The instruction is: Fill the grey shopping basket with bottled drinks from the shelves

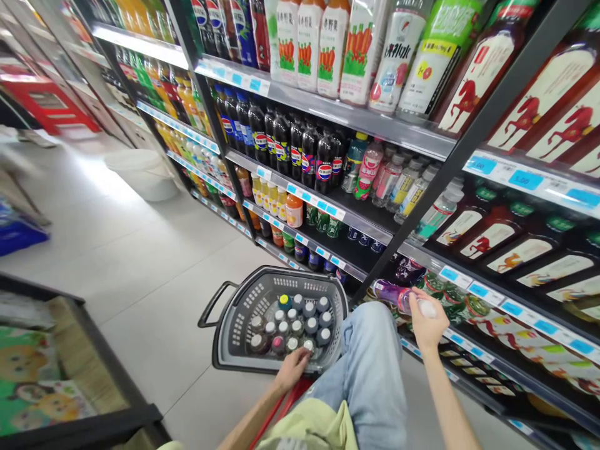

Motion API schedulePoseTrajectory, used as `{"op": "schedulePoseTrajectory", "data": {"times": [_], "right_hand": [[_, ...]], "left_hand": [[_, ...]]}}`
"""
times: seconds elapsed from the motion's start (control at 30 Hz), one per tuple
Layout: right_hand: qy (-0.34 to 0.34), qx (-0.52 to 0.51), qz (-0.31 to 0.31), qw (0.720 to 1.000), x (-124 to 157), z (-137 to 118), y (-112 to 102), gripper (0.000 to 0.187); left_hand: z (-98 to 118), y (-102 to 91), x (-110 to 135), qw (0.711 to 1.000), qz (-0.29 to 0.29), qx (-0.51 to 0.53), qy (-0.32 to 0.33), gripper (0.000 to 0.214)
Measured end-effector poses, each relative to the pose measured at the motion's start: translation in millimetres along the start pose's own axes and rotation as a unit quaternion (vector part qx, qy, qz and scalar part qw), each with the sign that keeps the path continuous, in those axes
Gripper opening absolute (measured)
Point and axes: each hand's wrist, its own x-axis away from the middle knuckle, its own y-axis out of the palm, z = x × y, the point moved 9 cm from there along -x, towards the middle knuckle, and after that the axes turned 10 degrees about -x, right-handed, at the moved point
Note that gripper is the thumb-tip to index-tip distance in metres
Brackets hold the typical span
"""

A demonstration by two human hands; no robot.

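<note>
My right hand (427, 319) is wrapped round the neck end of a purple-labelled drink bottle (391, 295). The bottle lies tilted at the edge of a lower shelf, its white cap toward me. Down at the near rim of a grey shopping basket (220, 337), my left hand (294, 367) has its fingers curled at a white-capped bottle (308, 345). Several more upright bottles fill much of the basket, mostly with white or pale caps, plus a yellow-green cap (284, 300) and a pink cap (278, 343). The undersides of my left fingers are hidden.
Drink shelves (323, 201) run along the right, with cola bottles (281, 144), carrot-juice bottles (309, 44) and dark bottles with horse labels (482, 234). A white tub (152, 178) stands on the tiled floor. A black-framed display bin (117, 375) is at the left.
</note>
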Motion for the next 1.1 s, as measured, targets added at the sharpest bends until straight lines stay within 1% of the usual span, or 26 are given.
{"op": "schedulePoseTrajectory", "data": {"times": [0.07, 0.1, 0.13, 0.2, 0.27, 0.33, 0.37, 0.4, 0.43, 0.47, 0.53, 0.6, 0.63, 0.7, 0.77, 0.83, 0.9, 1.0, 1.1], "right_hand": [[-0.015, -0.028, -0.052, 0.998, -3, -28, 10, 0.024], [-0.018, -0.04, -0.076, 0.996, -4, -40, 17, 0.021], [-0.016, -0.054, -0.097, 0.994, -4, -51, 24, 0.019], [0.003, -0.093, -0.137, 0.986, -2, -68, 42, 0.016], [0.036, -0.143, -0.171, 0.974, 5, -78, 62, 0.014], [0.081, -0.193, -0.208, 0.955, 18, -79, 86, 0.015], [0.108, -0.217, -0.227, 0.943, 26, -77, 99, 0.017], [0.136, -0.24, -0.243, 0.93, 35, -72, 110, 0.019], [0.165, -0.263, -0.251, 0.917, 44, -66, 120, 0.022], [0.196, -0.285, -0.251, 0.904, 52, -57, 128, 0.024], [0.265, -0.318, -0.229, 0.881, 67, -35, 136, 0.027], [0.34, -0.322, -0.194, 0.862, 80, -9, 136, 0.028], [0.371, -0.315, -0.181, 0.855, 87, 3, 133, 0.029], [0.407, -0.294, -0.172, 0.847, 95, 19, 126, 0.031], [0.413, -0.277, -0.179, 0.849, 99, 27, 121, 0.032], [0.407, -0.26, -0.182, 0.856, 99, 32, 119, 0.033], [0.407, -0.24, -0.178, 0.863, 101, 36, 119, 0.033], [0.41, -0.221, -0.181, 0.866, 105, 39, 123, 0.036], [0.407, -0.219, -0.186, 0.867, 107, 37, 127, 0.038]], "left_hand": [[11, 0.8, 0, 0.99, 0.01, 0.14, -0.03, 0.047], [21, 3.3, -1, 0.976, 0.01, 0.215, -0.047, 0.056], [33, 5.9, -3, 0.956, 0.009, 0.287, -0.059, 0.062], [70, 6.3, -6, 0.912, 0.01, 0.407, -0.051, 0.066], [114, 0.7, -8, 0.858, 0.002, 0.514, -0.025, 0.059], [152, -4.8, -5, 0.789, -0.03, 0.613, -0.02, 0.05], [165, -6.2, -1, 0.758, -0.05, 0.649, -0.031, 0.048], [174, -6.9, 4, 0.73, -0.065, 0.679, -0.047, 0.046], [177, -5.7, 11, 0.708, -0.075, 0.699, -0.07, 0.045], [175, -3.3, 18, 0.691, -0.077, 0.713, -0.093, 0.044], [159, 6.0, 35, 0.668, -0.063, 0.729, -0.136, 0.043], [139, 21.0, 52, 0.66, -0.053, 0.731, -0.162, 0.04], [133, 28.9, 58, 0.662, -0.057, 0.73, -0.161, 0.037], [128, 42.9, 67, 0.67, -0.081, 0.725, -0.139, 0.031], [131, 52.3, 67, 0.678, -0.104, 0.717, -0.122, 0.033], [132, 57.0, 60, 0.681, -0.113, 0.712, -0.129, 0.033], [132, 57.9, 49, 0.678, -0.114, 0.712, -0.142, 0.03], [127, 53.9, 36, 0.668, -0.091, 0.725, -0.144, 0.025], [122, 49.8, 32, 0.658, -0.06, 0.739, -0.135, 0.022]]}}
